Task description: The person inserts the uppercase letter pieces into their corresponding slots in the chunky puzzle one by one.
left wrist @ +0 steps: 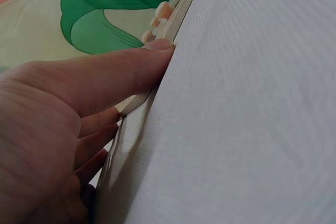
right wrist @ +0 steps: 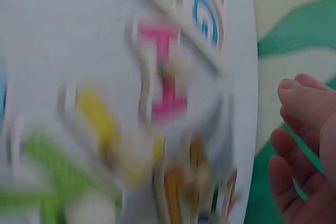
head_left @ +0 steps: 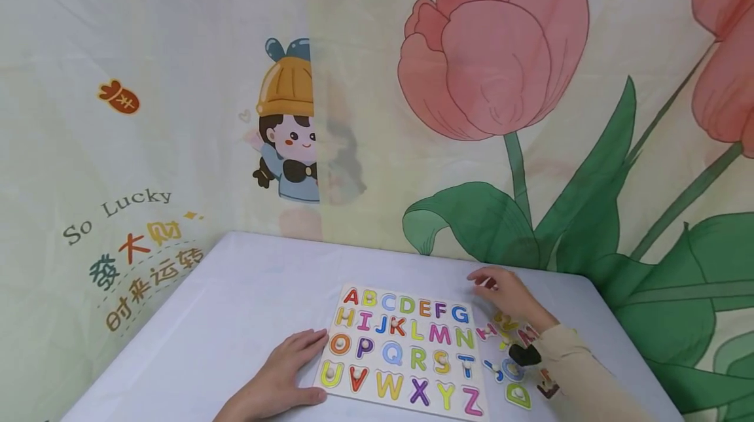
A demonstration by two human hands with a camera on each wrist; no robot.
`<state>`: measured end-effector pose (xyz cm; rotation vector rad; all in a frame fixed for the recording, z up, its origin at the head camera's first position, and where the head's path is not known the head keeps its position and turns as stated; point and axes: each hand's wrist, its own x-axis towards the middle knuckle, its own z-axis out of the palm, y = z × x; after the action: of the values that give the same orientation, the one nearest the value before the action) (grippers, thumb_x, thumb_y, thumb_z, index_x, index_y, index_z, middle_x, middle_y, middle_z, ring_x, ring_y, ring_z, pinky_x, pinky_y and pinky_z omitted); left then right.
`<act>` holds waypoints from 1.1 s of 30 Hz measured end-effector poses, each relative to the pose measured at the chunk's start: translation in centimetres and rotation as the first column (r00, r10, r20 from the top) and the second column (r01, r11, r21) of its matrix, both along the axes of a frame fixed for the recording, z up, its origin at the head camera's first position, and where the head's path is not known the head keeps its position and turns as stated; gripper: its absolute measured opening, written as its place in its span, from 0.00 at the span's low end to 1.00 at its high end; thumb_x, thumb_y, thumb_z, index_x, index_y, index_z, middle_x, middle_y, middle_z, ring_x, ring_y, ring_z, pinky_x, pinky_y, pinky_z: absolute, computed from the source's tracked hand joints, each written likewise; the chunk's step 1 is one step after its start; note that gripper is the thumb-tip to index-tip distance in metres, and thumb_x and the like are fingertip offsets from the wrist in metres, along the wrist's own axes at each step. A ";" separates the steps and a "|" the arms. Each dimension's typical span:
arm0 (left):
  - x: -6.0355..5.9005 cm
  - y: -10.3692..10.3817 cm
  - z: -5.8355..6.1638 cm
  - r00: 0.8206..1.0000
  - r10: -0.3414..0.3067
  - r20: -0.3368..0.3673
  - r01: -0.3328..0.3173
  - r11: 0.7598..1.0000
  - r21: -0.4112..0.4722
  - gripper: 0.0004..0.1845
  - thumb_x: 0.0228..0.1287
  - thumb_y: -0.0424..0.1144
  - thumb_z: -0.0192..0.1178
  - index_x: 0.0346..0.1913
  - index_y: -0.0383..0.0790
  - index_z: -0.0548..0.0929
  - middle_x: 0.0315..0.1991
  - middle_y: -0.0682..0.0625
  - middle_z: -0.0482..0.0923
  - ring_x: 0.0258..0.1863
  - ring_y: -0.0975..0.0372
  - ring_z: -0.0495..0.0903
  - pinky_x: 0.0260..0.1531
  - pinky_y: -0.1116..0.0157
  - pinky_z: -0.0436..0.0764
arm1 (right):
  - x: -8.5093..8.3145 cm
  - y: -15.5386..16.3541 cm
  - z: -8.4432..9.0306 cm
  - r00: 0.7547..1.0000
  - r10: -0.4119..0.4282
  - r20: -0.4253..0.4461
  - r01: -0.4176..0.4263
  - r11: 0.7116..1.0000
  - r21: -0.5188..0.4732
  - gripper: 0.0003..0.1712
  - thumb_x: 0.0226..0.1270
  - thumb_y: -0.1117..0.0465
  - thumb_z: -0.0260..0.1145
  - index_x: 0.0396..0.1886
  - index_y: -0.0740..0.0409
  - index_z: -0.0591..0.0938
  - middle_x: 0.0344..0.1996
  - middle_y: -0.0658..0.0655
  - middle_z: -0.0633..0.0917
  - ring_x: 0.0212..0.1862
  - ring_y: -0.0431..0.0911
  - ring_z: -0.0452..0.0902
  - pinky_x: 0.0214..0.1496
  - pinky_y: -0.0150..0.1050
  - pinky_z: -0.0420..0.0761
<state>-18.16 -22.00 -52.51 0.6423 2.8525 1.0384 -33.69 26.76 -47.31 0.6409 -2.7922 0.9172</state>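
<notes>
Hovering by the far edge of the surface (head_left: 194, 337), the right hand (head_left: 508, 291) is being held loosely spread, empty; just nearside the pink letter I (right wrist: 167, 92) is lying, the left edge of the alphabet board (head_left: 476, 377) being touched by the left hand (head_left: 284, 367).

Looks like smooth wood in the letter board (head_left: 374, 364) beside the left fingers (head_left: 305, 339), matt woven cloth on the surface (left wrist: 247, 103) below.

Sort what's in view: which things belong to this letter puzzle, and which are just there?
Puzzle:
- letter board
- loose letter pieces
- left hand, touching the board's edge
- right hand, near the pieces

Just there:
- white table
- tulip-print backdrop
</notes>
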 end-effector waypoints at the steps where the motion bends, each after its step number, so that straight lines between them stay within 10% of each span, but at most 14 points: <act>1: 0.0 -0.1 -0.1 1.000 0.000 -0.009 0.000 1.000 -0.001 0.53 0.53 0.62 0.77 0.79 0.42 0.72 0.80 0.49 0.66 0.79 0.43 0.60 0.72 0.30 0.61 | 0.0 1.1 0.0 1.000 -0.007 0.001 0.007 1.000 0.012 0.15 0.73 0.68 0.71 0.57 0.62 0.88 0.49 0.59 0.88 0.46 0.49 0.81 0.46 0.36 0.84; 8: 0.0 -0.2 -0.3 1.000 0.008 0.003 -0.008 1.000 0.005 0.53 0.53 0.63 0.77 0.79 0.42 0.71 0.81 0.49 0.65 0.80 0.42 0.59 0.72 0.30 0.60 | -0.5 5.8 0.7 0.998 -0.060 0.016 0.057 0.989 0.135 0.13 0.72 0.68 0.71 0.54 0.59 0.89 0.46 0.56 0.87 0.46 0.50 0.79 0.46 0.42 0.85; 17: -0.1 -0.1 -0.2 1.000 -0.002 0.017 0.002 1.000 0.007 0.53 0.54 0.64 0.77 0.80 0.44 0.71 0.81 0.50 0.65 0.80 0.43 0.59 0.72 0.30 0.59 | -1.9 8.0 0.4 0.990 0.069 -0.121 -0.029 0.953 0.303 0.14 0.64 0.75 0.75 0.46 0.58 0.93 0.40 0.53 0.87 0.47 0.53 0.85 0.52 0.51 0.88; 33: 0.0 -0.1 0.0 0.998 -0.008 -0.066 0.006 1.000 -0.028 0.52 0.55 0.64 0.76 0.79 0.43 0.72 0.79 0.50 0.68 0.78 0.44 0.63 0.71 0.32 0.64 | -3.6 7.4 -0.4 0.997 0.049 -0.058 -0.028 0.947 0.321 0.11 0.65 0.71 0.76 0.42 0.53 0.95 0.37 0.46 0.85 0.44 0.44 0.83 0.49 0.44 0.88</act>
<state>-18.13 -22.09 -52.48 0.6978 2.9132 0.9927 -37.27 34.13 -47.74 0.7534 -2.9026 0.4370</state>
